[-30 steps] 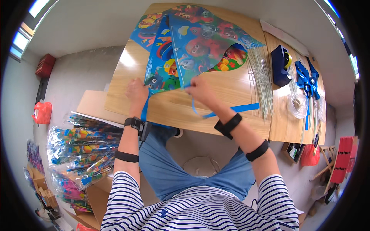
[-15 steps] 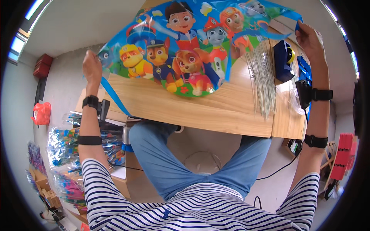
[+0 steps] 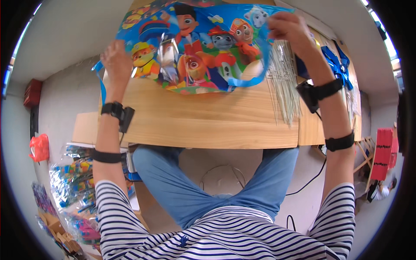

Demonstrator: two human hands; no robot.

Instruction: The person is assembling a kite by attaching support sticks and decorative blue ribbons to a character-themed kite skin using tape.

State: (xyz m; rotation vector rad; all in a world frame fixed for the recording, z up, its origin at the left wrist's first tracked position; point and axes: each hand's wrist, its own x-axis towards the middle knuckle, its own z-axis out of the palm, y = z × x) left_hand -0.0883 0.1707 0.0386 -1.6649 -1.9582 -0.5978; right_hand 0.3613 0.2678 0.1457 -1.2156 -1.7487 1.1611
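Over the tabletop [image 3: 203, 117], toward its far edge, a cartoon-printed sheet [image 3: 196, 47] is held at its left end by the left hand [image 3: 117, 60]. Whether it is gripped by the right hand [image 3: 291, 32] cannot be told

Printed sheet [image 3: 223, 45] blurred, dispenser [image 3: 302, 68] mostly hidden (behind right hand [image 3: 292, 31])

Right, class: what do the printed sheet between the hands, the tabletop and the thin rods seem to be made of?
Printed sheet: probably plastic film, glossy, with pale glare patches and soft folds.
Tabletop: wood or wood-look laminate, smooth; streaked tan grain shows.
Thin rods: perhaps plastic or fibreglass, pale; straight and slender, but too fine to settle.
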